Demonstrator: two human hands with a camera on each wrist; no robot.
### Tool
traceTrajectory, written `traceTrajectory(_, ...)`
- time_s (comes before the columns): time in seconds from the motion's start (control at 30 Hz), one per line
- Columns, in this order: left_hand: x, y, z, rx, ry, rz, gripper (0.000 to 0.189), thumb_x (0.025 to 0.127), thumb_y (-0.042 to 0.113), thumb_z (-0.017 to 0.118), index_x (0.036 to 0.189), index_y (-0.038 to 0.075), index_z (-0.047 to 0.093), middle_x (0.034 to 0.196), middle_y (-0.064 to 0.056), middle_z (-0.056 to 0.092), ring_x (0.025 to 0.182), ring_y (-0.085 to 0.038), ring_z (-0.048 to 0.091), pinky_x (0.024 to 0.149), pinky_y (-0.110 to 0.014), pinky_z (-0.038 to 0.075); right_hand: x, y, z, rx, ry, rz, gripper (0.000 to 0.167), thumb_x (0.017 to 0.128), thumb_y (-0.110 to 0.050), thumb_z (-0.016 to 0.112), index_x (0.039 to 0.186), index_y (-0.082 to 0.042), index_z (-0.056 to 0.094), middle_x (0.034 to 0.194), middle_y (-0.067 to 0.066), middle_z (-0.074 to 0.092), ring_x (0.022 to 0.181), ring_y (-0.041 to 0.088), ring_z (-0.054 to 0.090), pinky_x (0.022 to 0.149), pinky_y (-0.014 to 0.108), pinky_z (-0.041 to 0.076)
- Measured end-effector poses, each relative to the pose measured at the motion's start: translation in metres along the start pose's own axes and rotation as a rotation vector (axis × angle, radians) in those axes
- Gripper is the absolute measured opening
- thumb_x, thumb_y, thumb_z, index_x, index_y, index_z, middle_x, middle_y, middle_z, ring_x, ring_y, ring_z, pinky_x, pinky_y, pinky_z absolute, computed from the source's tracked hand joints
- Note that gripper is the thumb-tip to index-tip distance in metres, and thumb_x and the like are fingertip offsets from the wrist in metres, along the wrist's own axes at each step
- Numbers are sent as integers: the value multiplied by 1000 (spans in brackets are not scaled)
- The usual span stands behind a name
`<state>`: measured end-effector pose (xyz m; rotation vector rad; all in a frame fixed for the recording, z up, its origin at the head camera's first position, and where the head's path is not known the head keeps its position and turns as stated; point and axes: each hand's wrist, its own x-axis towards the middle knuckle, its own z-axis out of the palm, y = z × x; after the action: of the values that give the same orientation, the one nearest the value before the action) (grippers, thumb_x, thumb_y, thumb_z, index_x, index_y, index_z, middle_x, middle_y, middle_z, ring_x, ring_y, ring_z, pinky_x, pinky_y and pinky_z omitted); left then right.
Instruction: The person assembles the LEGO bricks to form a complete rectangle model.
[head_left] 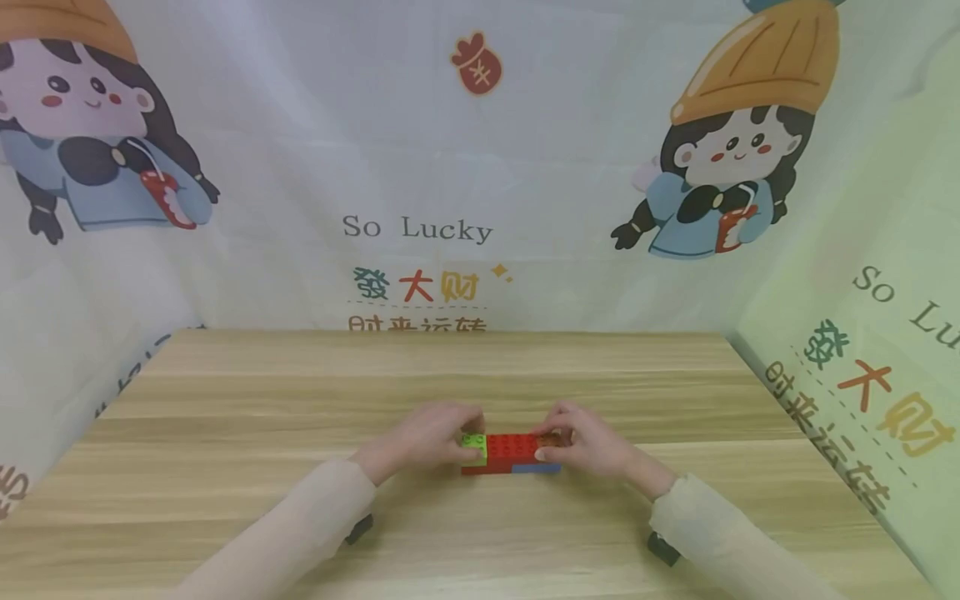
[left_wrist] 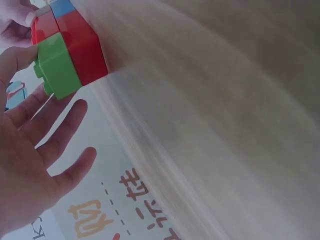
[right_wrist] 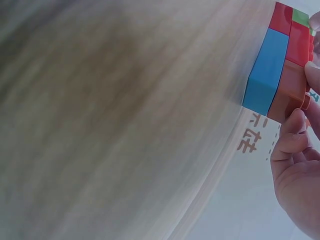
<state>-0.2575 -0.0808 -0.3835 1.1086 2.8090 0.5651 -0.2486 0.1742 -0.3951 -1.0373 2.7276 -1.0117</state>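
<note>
Two layers of toy building bricks stand joined in a short wall on the table. Below lie a red brick and a blue brick, end to end. On top of them sit a green brick at the left, a studded red brick in the middle and a brown brick at the right. My left hand pinches the green brick between thumb and fingers, its other fingers spread. With thumb and fingertips, my right hand grips the brown brick, covering much of it in the head view.
The wooden table reaches back to a printed cloth hung behind it and along both sides. Dark wrist-worn devices show under both sleeves, the left one and the right one.
</note>
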Motion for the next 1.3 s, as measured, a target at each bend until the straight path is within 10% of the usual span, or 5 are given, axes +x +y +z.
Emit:
traceTrajectory(0.7, 7, 12, -3, 111, 14, 35, 22, 73, 28, 67, 84, 14, 55, 77, 8, 53, 68, -7, 47, 59, -22, 40, 1, 5, -3, 6, -6, -1, 29, 79, -29, 67, 102, -12, 65, 84, -6, 48, 70, 11, 44, 58, 25, 41)
traceTrajectory(1.3, -16, -15, -2, -146, 45, 14, 25, 76, 27, 68, 91, 11, 57, 89, 3, 57, 79, -12, 53, 70, -26, 45, 1, 1, -1, -5, -1, -11, 27, 79, -26, 67, 101, -11, 65, 84, -5, 48, 70, 11, 44, 58, 24, 41)
